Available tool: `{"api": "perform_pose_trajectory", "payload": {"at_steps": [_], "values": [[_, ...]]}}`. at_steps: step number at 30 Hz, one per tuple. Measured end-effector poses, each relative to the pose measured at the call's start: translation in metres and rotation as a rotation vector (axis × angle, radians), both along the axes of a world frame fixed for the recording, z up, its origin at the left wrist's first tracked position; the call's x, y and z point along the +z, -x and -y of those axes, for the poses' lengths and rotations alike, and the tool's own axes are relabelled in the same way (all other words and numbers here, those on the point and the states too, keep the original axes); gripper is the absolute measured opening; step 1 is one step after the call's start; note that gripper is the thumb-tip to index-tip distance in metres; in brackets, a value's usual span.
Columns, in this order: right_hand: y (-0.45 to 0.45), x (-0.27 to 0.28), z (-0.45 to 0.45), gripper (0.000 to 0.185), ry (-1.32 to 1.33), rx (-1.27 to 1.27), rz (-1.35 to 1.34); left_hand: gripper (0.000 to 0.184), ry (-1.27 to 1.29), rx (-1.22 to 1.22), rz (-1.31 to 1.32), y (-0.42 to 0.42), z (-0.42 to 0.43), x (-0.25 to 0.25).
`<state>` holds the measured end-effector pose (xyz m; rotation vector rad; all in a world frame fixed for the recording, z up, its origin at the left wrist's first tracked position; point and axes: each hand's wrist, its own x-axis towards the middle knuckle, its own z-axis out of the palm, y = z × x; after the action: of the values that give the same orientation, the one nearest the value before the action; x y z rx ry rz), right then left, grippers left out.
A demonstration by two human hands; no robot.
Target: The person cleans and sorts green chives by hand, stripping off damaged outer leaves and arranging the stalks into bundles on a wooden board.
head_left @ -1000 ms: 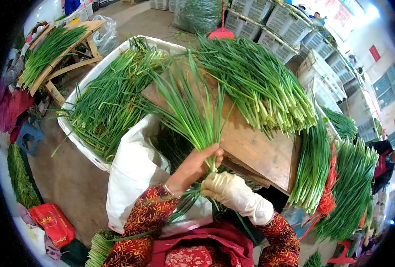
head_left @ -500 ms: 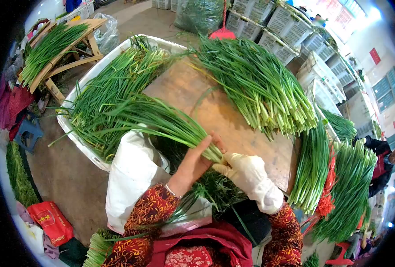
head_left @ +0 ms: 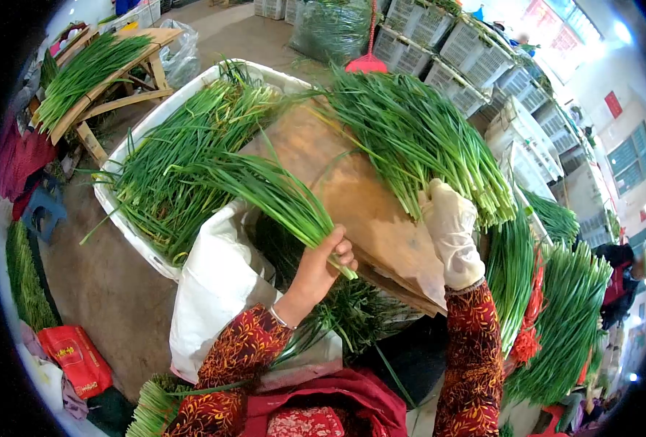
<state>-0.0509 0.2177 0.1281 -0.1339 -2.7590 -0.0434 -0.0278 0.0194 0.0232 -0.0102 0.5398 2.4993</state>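
My bare left hand is closed around a bunch of garlic chives. The pale stem ends poke out below my fingers, and the green leaves reach up and left over the white crate. My right hand, in a whitish glove, is at the lower edge of a large pile of chives, touching its pale stem ends. Its fingertips are partly hidden, so their grip is unclear. Under the pile lies a brown wooden board.
Left of the board stands a white crate full of chives. A white sack hangs in front of it. To the right are more chives and red ties. Stacked crates stand behind; a person is at far right.
My right hand has left the stem ends of the bunch and moved up and right to the pile. My left hand keeps the bunch, its fingers now wrapped tighter around the stems.
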Motion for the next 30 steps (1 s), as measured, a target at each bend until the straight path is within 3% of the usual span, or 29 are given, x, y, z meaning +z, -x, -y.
{"api": "perform_pose_trajectory", "payload": {"at_steps": [2,4,7,14,18,19,22,27,29,30], "values": [[-0.015,-0.002,0.011,0.016,0.073,-0.015,0.028,0.016,0.063,0.004,0.013,-0.001,0.002,0.007],[-0.043,-0.002,0.035,0.017,0.502,0.191,0.098,0.017,0.071,0.031,-0.022,0.000,0.000,0.004],[-0.070,-0.019,0.069,0.021,1.009,0.129,0.467,0.022,0.146,0.003,0.032,-0.002,0.000,0.006],[-0.080,-0.051,0.068,0.028,1.436,0.133,0.468,0.025,0.170,-0.014,-0.046,-0.001,0.001,0.002],[-0.065,-0.034,0.068,0.029,1.191,0.061,0.259,0.028,0.158,-0.037,-0.064,-0.001,-0.004,-0.007],[-0.059,-0.037,0.069,0.027,1.279,0.090,0.190,0.028,0.157,-0.034,-0.070,-0.002,-0.004,-0.008],[-0.045,-0.053,0.063,0.025,1.116,0.079,0.258,0.027,0.212,-0.059,-0.111,-0.004,-0.006,-0.006],[-0.055,-0.049,0.068,0.019,1.142,0.006,0.137,0.028,0.238,-0.032,-0.055,-0.003,-0.006,-0.006],[-0.064,-0.043,0.074,0.014,1.491,0.007,0.110,0.028,0.231,-0.058,0.012,-0.002,-0.005,-0.002],[-0.071,-0.045,0.077,0.014,1.489,0.009,0.111,0.025,0.228,-0.070,0.030,-0.001,-0.004,0.001]]}}
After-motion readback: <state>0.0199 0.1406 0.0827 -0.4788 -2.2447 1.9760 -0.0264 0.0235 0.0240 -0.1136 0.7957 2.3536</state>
